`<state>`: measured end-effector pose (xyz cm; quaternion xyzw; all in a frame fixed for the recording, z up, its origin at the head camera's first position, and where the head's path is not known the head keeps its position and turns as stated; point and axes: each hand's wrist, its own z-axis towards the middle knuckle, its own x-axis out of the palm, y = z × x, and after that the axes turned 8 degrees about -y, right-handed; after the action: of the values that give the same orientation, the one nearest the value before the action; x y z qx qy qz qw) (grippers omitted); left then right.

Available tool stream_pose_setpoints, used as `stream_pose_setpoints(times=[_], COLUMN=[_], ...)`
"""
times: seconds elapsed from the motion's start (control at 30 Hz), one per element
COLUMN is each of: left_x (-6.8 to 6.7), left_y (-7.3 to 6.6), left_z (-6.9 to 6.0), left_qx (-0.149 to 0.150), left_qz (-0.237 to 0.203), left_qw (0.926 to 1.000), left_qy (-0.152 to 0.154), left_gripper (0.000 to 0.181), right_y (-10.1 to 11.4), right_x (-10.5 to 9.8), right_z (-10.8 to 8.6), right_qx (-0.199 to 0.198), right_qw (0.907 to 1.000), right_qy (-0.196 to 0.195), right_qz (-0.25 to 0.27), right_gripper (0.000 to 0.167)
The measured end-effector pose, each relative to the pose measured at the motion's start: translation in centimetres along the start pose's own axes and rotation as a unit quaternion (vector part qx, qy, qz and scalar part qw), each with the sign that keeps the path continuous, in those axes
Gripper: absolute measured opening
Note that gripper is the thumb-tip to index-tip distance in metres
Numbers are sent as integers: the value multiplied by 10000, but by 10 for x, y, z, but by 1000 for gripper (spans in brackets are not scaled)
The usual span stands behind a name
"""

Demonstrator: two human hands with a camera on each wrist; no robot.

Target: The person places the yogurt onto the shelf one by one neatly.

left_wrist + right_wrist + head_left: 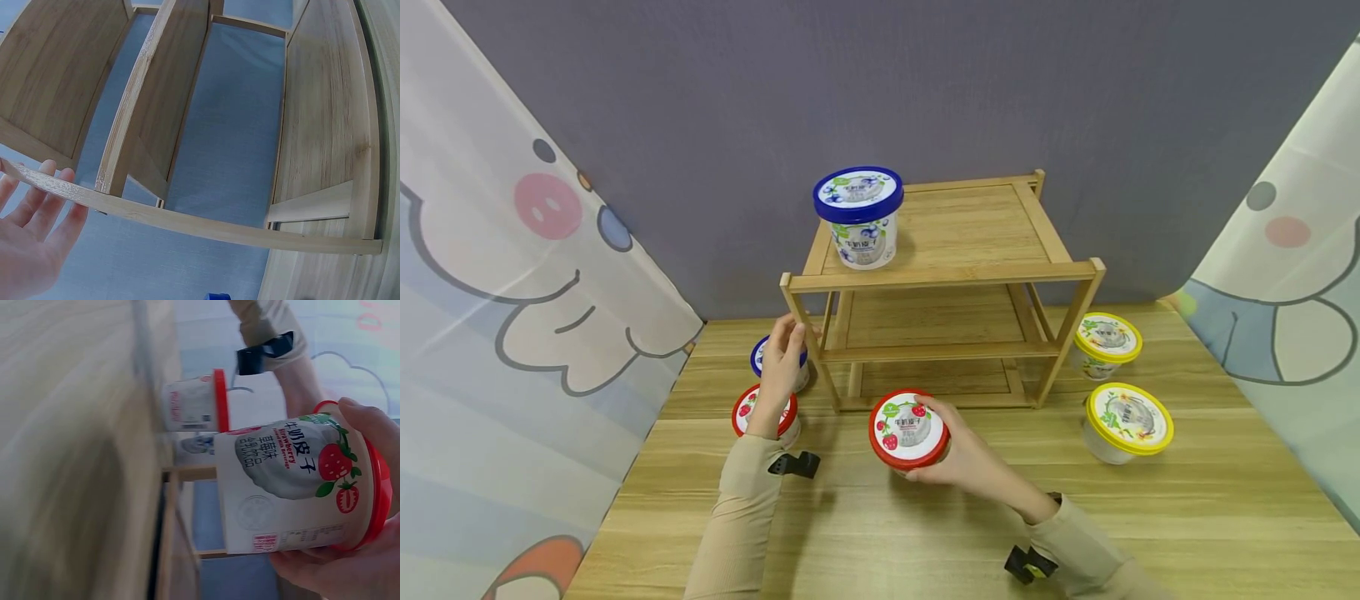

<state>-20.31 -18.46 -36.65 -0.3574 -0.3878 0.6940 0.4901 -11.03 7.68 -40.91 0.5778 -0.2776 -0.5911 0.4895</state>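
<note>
My right hand grips a red-lidded strawberry tub by its lid and side, in front of the wooden rack. The right wrist view shows this tub tipped on its side in that picture, with the right hand around its lid end. My left hand is at the rack's left front post; in the left wrist view the fingers of the left hand are extended behind the post, lightly touching it. A blue-lidded tub stands on the rack's top shelf at the left.
Left of the rack, a blue-lidded tub and a red-lidded tub stand on the table, partly behind my left arm. Two yellow-lidded tubs stand at the right. A grey wall rises behind.
</note>
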Motion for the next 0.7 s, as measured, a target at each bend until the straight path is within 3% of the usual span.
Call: stream_pose_setpoints(times=[0.17, 0.4, 0.7], left_x=[0, 3, 2], left_y=[-1, -30, -32], left_z=[0, -6, -5], left_qx=[-2, -234, -277], left_qz=[-5, 14, 97], left_qw=[10000, 9997, 9996], left_qy=[21, 47, 55], left_gripper=[29, 27, 26], right_y=[10, 30, 51], right_x=[-11, -31, -57], right_z=[2, 3, 8], right_qx=[-26, -242, -344], right_qw=[10000, 9995, 9991], right_qy=[-33, -82, -147], right_qz=[49, 189, -200], right_gripper=[92, 91, 91])
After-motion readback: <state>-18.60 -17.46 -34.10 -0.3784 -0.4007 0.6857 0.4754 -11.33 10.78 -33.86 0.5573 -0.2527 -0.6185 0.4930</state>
